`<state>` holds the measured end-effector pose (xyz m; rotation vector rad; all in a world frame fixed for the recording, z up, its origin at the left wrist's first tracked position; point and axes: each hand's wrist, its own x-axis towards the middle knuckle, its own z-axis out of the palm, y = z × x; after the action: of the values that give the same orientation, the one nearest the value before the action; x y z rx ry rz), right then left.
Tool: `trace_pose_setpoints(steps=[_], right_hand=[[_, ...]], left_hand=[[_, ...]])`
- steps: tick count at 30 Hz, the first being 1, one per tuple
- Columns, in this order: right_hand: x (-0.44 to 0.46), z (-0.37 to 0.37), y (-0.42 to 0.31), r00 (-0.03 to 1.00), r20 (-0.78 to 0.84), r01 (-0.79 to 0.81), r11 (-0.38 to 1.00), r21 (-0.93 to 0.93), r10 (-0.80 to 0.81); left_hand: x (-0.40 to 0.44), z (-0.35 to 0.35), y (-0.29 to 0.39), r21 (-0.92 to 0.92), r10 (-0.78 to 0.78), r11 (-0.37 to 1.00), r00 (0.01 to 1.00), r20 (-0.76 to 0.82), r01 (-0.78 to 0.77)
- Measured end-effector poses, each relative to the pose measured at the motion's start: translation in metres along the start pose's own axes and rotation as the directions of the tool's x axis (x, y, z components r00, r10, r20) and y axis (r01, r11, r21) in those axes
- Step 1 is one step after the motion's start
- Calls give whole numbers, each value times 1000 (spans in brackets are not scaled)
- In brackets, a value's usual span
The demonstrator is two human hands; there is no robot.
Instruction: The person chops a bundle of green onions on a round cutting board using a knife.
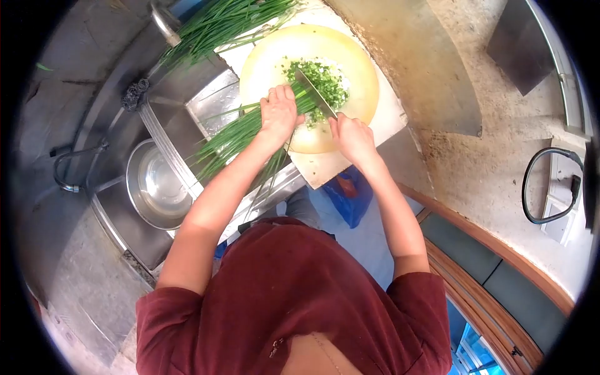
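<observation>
A round yellow cutting board (356, 56) lies on a pale square slab. My left hand (280, 114) is closed over a bunch of long green stalks (240, 134), pressing them on the board's left side. The stalks trail down to the left over the sink's edge. In my right hand (354, 139) is the handle of a knife (315, 94); its blade points up and left, beside the cut end of the bunch. Chopped green pieces (331, 81) are heaped mostly to the right of the blade.
More uncut stalks (219, 25) lie at the top, near a faucet (164, 25). A metal bowl (159, 184) sits in the left sink basin. A scrubber (134, 95) rests on the sink's rim. A blue bag (352, 206) hangs below the slab; a black cable (531, 187) is at right.
</observation>
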<state>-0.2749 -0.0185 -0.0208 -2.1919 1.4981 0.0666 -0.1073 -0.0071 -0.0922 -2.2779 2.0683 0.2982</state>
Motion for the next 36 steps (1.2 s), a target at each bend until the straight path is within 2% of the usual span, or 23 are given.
trace_pose_setpoints(steps=[5,8,12,16,18,24,28,31,34,36], right_hand=[[46,27,-1,998,48,49,999,16,-50],[59,27,-9,1000,6,13,999,44,-14],[28,8,6,998,-42,42,997,70,-40],[-6,-1,-2,1000,-3,-13,1000,-19,13],[-7,13,-3,1000,-12,-11,998,-59,10],[54,33,-10,997,-36,68,998,8,-68],[26,7,-9,999,-28,42,998,36,-41],[-6,-9,-11,999,42,-21,1000,-3,21],[-8,5,-4,999,50,9,999,-41,-7],[19,34,-3,998,-12,68,997,-47,-68]], left_hand=[[0,0,-1,-15,20,1000,999,39,-19],[2,-1,-3,-2,13,1000,1000,24,-13],[3,4,-3,13,15,1000,999,37,-15],[2,6,-1,51,13,999,999,33,-15],[3,4,-1,46,7,999,998,56,-9],[4,5,-1,59,-3,998,998,58,-1],[5,0,-1,33,1,999,995,100,-5],[2,1,-1,-12,-6,1000,999,41,7],[2,0,1,-12,-11,1000,998,63,11],[6,1,0,30,-19,999,997,78,17]])
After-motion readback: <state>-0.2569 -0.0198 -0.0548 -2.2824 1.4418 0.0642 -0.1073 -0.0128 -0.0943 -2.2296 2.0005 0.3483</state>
